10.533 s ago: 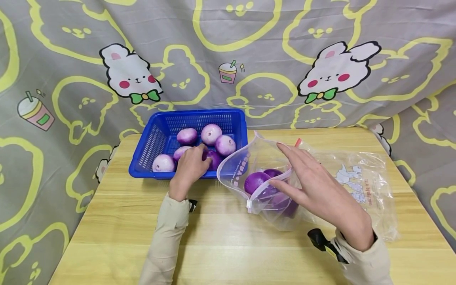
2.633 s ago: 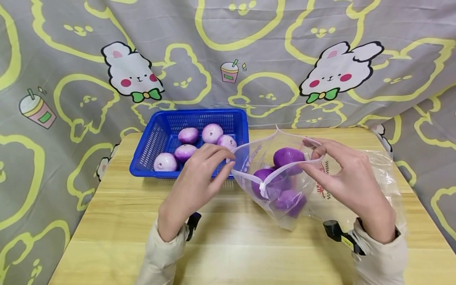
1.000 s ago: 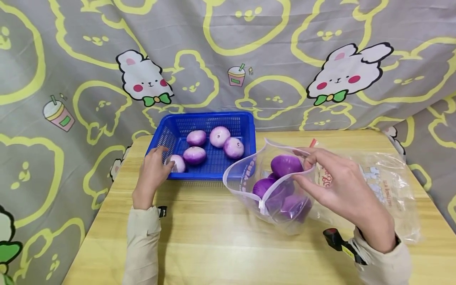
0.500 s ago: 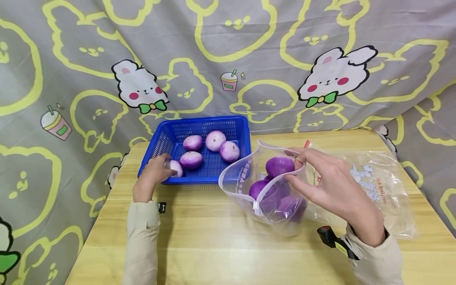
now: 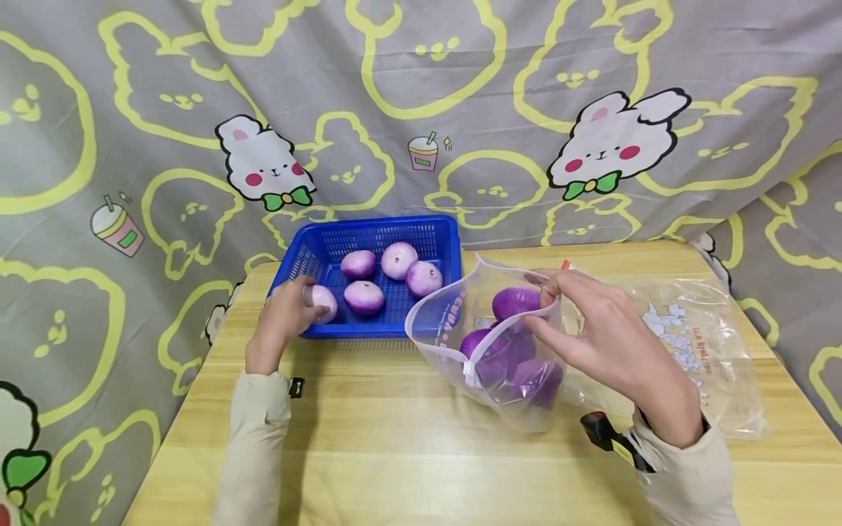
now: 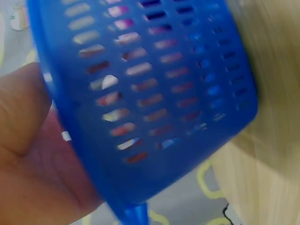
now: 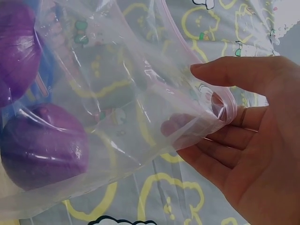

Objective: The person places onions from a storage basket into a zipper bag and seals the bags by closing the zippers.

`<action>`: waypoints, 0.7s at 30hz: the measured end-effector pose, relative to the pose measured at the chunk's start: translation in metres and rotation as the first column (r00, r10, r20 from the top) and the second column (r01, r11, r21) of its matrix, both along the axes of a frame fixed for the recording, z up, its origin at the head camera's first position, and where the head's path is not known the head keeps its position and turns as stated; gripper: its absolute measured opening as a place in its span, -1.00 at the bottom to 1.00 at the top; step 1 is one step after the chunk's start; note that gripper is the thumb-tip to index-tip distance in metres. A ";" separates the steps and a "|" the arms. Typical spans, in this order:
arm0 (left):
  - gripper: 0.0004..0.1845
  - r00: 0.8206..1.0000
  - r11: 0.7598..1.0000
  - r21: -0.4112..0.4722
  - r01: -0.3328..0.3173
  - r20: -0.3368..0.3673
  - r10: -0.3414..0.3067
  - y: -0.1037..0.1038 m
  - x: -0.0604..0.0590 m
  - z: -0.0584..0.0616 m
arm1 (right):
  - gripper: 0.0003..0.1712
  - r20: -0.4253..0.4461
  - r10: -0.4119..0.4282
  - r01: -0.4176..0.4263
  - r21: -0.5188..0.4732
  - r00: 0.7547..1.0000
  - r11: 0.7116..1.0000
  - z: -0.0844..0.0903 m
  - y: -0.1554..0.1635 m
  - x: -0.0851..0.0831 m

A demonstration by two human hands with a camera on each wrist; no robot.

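Note:
A white-and-purple onion (image 5: 322,302) at the near left corner of the blue basket (image 5: 384,330) is gripped by my left hand (image 5: 276,321), thumb on the near side. The left wrist view mostly shows the basket's slotted wall (image 6: 154,108), which hides the fingers' hold. My right hand (image 5: 608,340) keeps the rim of a clear zip bag (image 5: 454,365) pinched, so the bag's mouth gapes toward the basket. Inside the bag lie several purple onions (image 5: 516,303). In the right wrist view, thumb and fingers (image 7: 229,77) stand around the bag's pinkish rim (image 7: 229,105).
Several other onions (image 5: 364,297) remain in the basket. A flat clear printed plastic bag (image 5: 697,343) lies on the wooden table (image 5: 395,453) under and beyond the right hand. Behind the table hangs a grey patterned cloth (image 5: 487,95).
My left hand has left the bag's rim, moved left to the basket and taken hold of the near-left onion, now slightly shifted. The right hand still holds the bag.

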State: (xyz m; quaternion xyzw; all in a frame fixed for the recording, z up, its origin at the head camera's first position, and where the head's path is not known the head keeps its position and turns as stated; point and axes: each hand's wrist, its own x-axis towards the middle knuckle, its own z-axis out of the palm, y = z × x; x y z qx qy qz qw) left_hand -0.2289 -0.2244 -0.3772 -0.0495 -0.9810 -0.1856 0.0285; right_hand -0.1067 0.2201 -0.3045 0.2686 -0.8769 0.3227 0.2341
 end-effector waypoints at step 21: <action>-0.40 0.904 0.967 0.213 0.139 -0.426 -0.035 0.049 0.020 0.014 | -0.68 -0.010 0.004 -0.004 0.007 1.000 1.000 0.000 0.000 0.000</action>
